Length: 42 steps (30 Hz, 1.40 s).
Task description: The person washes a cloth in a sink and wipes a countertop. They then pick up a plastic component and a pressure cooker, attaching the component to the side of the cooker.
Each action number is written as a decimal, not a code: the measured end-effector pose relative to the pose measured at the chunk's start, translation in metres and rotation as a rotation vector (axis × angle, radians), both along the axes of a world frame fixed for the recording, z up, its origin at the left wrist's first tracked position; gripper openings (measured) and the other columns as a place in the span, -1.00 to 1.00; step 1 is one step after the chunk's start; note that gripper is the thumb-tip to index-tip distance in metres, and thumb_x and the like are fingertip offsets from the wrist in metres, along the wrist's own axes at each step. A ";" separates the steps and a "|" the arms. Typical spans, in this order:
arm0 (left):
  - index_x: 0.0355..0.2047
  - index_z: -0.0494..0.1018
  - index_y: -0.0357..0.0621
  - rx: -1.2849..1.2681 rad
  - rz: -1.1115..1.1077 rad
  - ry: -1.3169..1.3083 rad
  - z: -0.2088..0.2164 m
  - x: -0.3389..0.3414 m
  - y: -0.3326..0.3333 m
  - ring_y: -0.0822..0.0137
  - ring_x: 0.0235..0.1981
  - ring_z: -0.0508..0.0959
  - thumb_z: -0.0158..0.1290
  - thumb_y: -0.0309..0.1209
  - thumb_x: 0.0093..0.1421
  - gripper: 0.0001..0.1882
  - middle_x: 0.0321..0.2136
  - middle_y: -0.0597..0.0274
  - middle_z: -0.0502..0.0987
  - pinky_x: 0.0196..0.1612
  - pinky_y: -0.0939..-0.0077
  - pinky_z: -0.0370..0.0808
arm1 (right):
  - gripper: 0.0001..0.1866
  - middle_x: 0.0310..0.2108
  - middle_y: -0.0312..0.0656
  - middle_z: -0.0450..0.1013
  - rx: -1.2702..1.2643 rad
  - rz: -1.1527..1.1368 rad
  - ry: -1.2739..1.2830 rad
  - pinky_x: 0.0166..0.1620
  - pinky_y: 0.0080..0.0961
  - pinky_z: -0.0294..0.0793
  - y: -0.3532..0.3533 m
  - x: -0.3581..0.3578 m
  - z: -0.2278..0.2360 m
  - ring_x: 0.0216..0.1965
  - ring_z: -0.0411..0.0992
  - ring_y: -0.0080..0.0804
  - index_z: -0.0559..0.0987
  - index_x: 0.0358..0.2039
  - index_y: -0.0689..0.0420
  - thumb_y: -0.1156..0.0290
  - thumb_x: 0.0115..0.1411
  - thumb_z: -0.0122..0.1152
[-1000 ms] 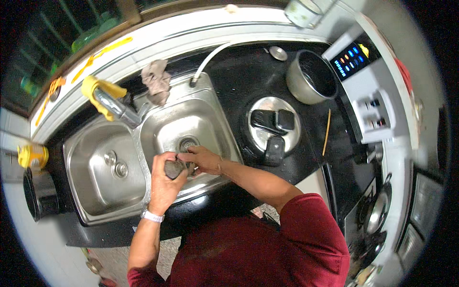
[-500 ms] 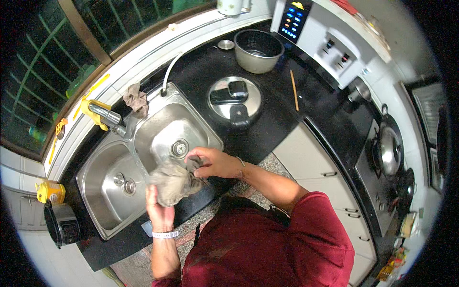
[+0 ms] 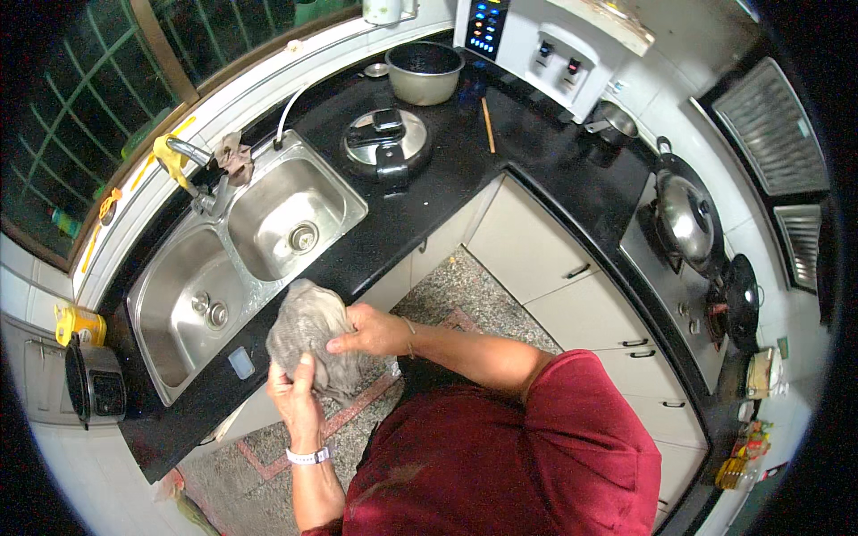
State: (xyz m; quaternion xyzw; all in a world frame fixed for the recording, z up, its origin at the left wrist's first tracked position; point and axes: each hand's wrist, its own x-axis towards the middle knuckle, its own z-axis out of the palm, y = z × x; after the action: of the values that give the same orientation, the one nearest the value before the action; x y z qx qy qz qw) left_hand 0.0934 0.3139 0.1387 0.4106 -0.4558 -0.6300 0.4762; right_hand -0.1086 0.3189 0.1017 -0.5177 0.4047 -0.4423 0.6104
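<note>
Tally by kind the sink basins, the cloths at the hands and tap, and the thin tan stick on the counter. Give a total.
Sink basins: 2
Cloths: 3 (grey cloth in left hand and right hand, yellow cloth on tap, brownish cloth beside it)
Thin tan stick: 1
Total: 6

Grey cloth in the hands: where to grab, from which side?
Probably pinch the grey cloth by its far edge, coming from the sink side. It looks limp, with the left hand at its lower left and the right hand at its right, leaving that end uncovered.
</note>
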 end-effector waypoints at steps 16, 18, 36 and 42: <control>-0.09 0.48 -0.26 -0.103 -0.200 -0.240 0.008 -0.002 0.029 0.56 -0.28 0.47 0.15 -0.41 0.27 -0.75 -0.25 0.39 0.53 -0.19 0.63 0.41 | -0.78 -0.29 -0.39 0.56 0.012 -0.469 0.185 -0.14 -0.64 0.45 0.134 -0.141 0.059 -0.22 0.45 -0.67 0.65 -0.15 0.19 0.35 0.25 0.32; -0.03 0.49 -0.27 -0.174 -0.209 -0.255 0.006 -0.033 0.030 0.55 -0.25 0.48 0.14 -0.43 0.28 -0.72 -0.23 0.39 0.54 -0.16 0.62 0.42 | -0.78 -0.30 -0.42 0.55 0.078 -0.512 0.102 -0.14 -0.65 0.44 0.148 -0.154 0.072 -0.23 0.44 -0.69 0.65 -0.17 0.19 0.35 0.25 0.33; -0.14 0.46 -0.11 0.071 -0.316 0.101 -0.002 -0.174 0.082 0.55 -0.31 0.46 0.25 -0.35 0.24 -0.75 -0.31 0.42 0.52 -0.19 0.58 0.43 | -0.80 -0.34 -0.42 0.47 -0.155 -0.782 0.022 -0.15 -0.61 0.40 0.212 -0.294 0.098 -0.27 0.39 -0.68 0.44 -0.20 0.09 0.39 0.27 0.30; -0.20 0.55 -0.24 -0.296 -0.886 -0.755 -0.028 -0.168 0.106 0.43 -0.31 0.45 0.26 -0.27 0.22 -0.71 -0.36 0.36 0.47 -0.23 0.45 0.45 | -0.80 -0.26 -0.34 0.52 -0.058 -0.469 -0.112 -0.13 -0.54 0.50 0.203 -0.311 0.080 -0.22 0.47 -0.62 0.51 -0.17 0.14 0.49 0.20 0.30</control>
State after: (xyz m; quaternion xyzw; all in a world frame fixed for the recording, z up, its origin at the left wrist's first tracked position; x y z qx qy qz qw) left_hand -0.0744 0.4196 0.1109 0.3062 -0.8041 -0.5089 0.0257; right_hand -0.4196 0.5215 0.1813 -0.4016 0.4665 -0.6115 0.4971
